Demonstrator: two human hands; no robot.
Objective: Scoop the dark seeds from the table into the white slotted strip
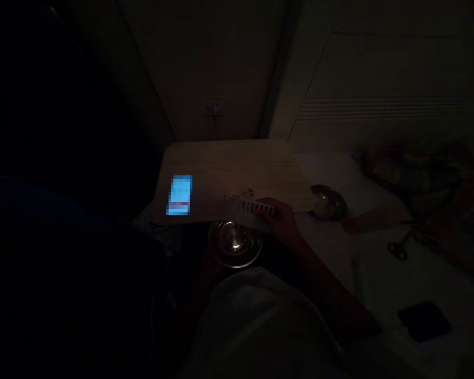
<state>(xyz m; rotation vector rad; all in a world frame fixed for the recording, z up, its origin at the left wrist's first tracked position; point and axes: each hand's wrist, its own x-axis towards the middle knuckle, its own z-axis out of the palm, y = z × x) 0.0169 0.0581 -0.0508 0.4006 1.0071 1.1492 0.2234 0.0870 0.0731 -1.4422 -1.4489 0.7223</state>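
In the head view, my right hand (278, 216) grips a pale, flat, card-like piece (240, 210) with a row of dark marks along its upper edge. That piece is at the front edge of a wooden board (221, 163). Just beyond it, small dark crumbs (247, 191) lie scattered on the wood. Below the board's edge, my left hand (214, 263) holds a shiny metal bowl (237, 245) by its left side. The fingers of that hand are mostly lost in the dark. A few bits seem to lie in the bowl.
A lit phone (180, 195) lies on the board's left part. To the right, a second metal bowl (327, 202) rests on a pale surface, with red-handled scissors (398, 250) and a dark flat object (424, 320) farther over. A plugged cord (216, 118) hangs behind the board. The room is very dark.
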